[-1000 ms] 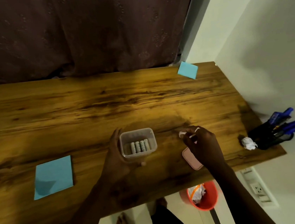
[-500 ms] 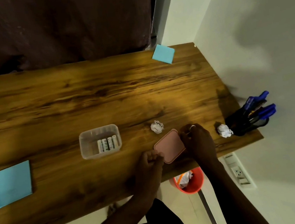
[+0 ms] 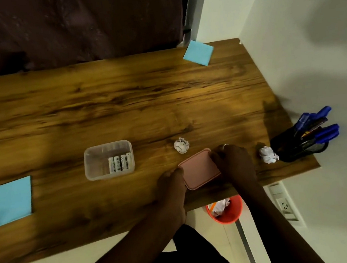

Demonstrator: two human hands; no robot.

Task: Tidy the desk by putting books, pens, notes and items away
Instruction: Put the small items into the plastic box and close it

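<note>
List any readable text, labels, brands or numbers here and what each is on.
Nothing reads clearly.
batteries in the clear container: dark label print, too blurred to read.
pens in the black holder: markings too small to read.
pink lid: no print shows.
wall socket: no legible marking.

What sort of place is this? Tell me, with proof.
Probably a home study corner: a brown wood-grain desk, a black mesh holder of blue pens, and a square blue sticky note.
</note>
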